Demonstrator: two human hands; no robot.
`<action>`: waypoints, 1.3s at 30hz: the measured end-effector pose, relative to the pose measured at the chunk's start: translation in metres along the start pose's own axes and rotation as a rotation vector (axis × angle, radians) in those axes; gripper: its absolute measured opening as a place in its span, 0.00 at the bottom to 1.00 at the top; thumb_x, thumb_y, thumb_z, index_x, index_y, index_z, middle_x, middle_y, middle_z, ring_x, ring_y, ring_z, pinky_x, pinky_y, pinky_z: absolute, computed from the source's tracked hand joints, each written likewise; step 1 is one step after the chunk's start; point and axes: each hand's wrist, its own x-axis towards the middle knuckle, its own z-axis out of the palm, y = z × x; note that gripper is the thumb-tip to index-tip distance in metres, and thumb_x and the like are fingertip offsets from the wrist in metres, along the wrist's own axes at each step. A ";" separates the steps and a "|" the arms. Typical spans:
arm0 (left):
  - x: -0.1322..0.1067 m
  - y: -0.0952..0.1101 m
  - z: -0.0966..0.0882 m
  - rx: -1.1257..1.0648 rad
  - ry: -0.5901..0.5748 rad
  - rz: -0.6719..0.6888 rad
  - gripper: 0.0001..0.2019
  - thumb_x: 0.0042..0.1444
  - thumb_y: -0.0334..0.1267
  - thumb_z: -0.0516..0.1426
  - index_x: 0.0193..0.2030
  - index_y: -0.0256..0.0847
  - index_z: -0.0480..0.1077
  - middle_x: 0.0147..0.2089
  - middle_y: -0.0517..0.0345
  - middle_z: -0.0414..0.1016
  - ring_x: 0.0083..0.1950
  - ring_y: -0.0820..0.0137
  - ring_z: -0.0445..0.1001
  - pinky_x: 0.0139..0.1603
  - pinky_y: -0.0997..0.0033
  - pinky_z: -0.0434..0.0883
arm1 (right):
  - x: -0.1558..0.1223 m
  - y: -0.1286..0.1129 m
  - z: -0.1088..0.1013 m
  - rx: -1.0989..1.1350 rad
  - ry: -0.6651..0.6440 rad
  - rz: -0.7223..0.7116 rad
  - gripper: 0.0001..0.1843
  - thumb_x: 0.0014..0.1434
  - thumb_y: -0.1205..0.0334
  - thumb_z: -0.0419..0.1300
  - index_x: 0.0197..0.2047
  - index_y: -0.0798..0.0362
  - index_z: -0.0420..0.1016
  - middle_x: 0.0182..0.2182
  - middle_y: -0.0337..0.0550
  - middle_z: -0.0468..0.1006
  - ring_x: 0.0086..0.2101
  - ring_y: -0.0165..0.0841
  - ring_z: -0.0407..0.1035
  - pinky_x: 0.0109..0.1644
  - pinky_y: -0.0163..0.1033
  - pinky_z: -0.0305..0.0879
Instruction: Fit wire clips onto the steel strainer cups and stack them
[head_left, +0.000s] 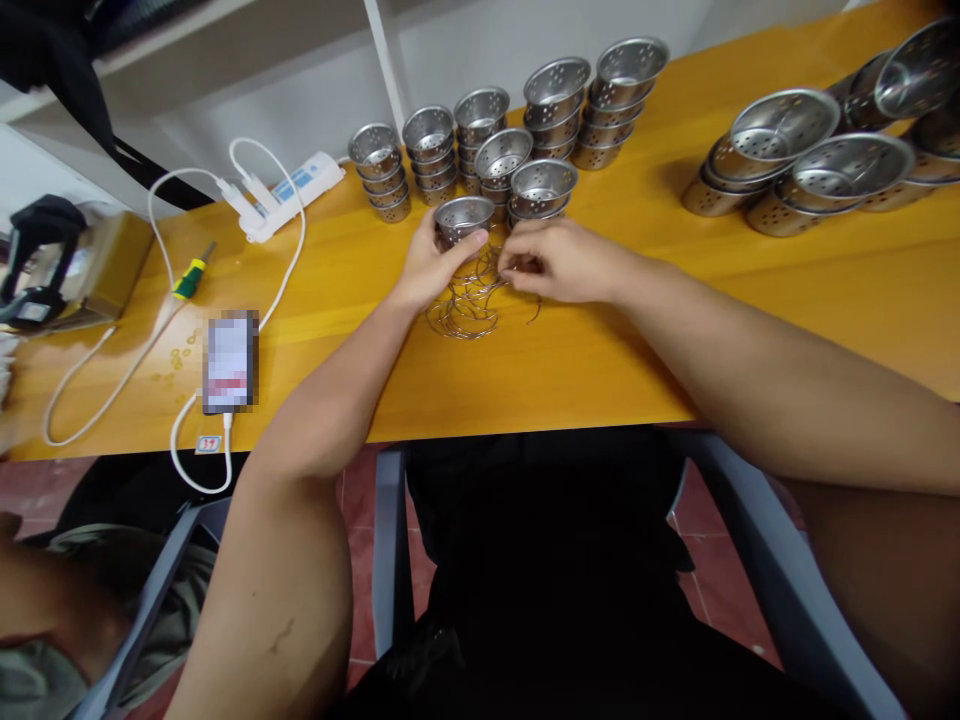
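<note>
My left hand [433, 268] is wrapped round a small perforated steel cup [463, 219] that stands on the yellow table [600, 360]. My right hand [559, 262] is just to its right, fingers pinched together over a loose pile of thin wire rings [466, 305]. What the pinched fingers hold is too small to name; it looks like one of the wires. The wire pile lies between and under both hands.
Stacks of the same steel cups [480, 140] stand behind the hands, larger perforated bowls [810, 160] at the right. A phone [229, 362] on a white cable, a power strip [289, 190] and a screwdriver [191, 275] lie at the left. Chair arms flank my lap.
</note>
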 end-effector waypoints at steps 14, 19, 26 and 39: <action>0.009 -0.017 -0.012 0.098 0.046 0.111 0.58 0.57 0.90 0.76 0.78 0.50 0.73 0.76 0.45 0.84 0.82 0.47 0.86 0.93 0.31 0.79 | -0.001 -0.001 -0.009 0.222 0.144 -0.008 0.16 0.80 0.40 0.80 0.55 0.44 0.95 0.45 0.49 0.87 0.42 0.46 0.79 0.54 0.53 0.79; 0.017 -0.038 -0.020 0.201 0.007 0.170 0.57 0.63 0.89 0.72 0.83 0.50 0.70 0.78 0.43 0.83 0.88 0.44 0.81 0.97 0.30 0.73 | -0.002 -0.004 -0.018 0.240 0.197 -0.007 0.25 0.83 0.27 0.77 0.56 0.40 0.96 0.47 0.52 0.90 0.52 0.54 0.84 0.59 0.57 0.82; 0.023 -0.053 -0.025 0.259 -0.009 0.249 0.58 0.65 0.88 0.71 0.86 0.53 0.65 0.81 0.44 0.81 0.87 0.46 0.83 0.96 0.34 0.74 | -0.002 -0.001 -0.015 0.277 0.301 0.035 0.34 0.84 0.18 0.73 0.56 0.43 0.94 0.45 0.49 0.91 0.42 0.45 0.80 0.51 0.54 0.78; 0.012 -0.042 -0.017 0.260 -0.090 0.351 0.57 0.67 0.85 0.72 0.88 0.54 0.62 0.80 0.45 0.81 0.85 0.48 0.84 0.95 0.34 0.77 | 0.001 -0.003 -0.014 0.349 0.431 0.105 0.38 0.78 0.12 0.77 0.49 0.41 0.87 0.36 0.44 0.83 0.32 0.37 0.65 0.38 0.52 0.64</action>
